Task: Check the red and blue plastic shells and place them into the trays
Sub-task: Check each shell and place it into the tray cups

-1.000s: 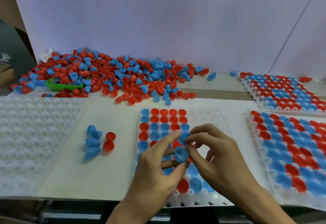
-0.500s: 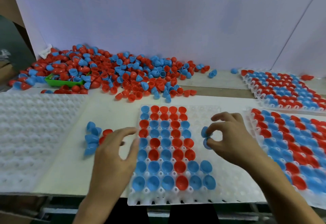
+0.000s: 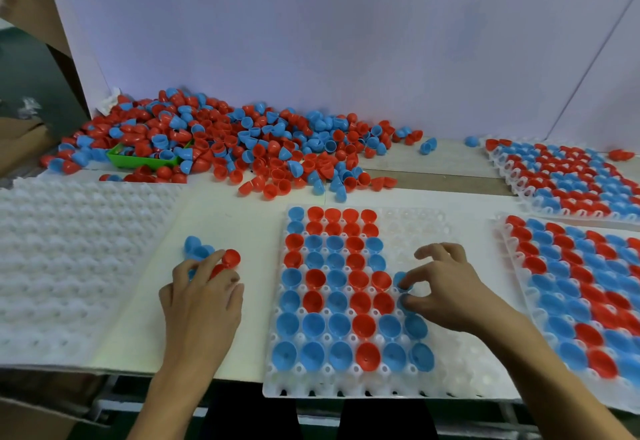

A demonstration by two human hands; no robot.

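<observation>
Red and blue shells lie heaped against a pale lilac backboard. A white tray holds mixed red and blue rows. A green bin sits among them on the cream desk.

- The scene is lit evenly and brightly from above; the white backdrop is tinted faintly violet.
- Only soft, short shadows are cast on the surface.
- Straight edges are bowed by wide-angle distortion toward the backdrop's sides.
- Slight softness is seen throughout; no glare is noted.
</observation>
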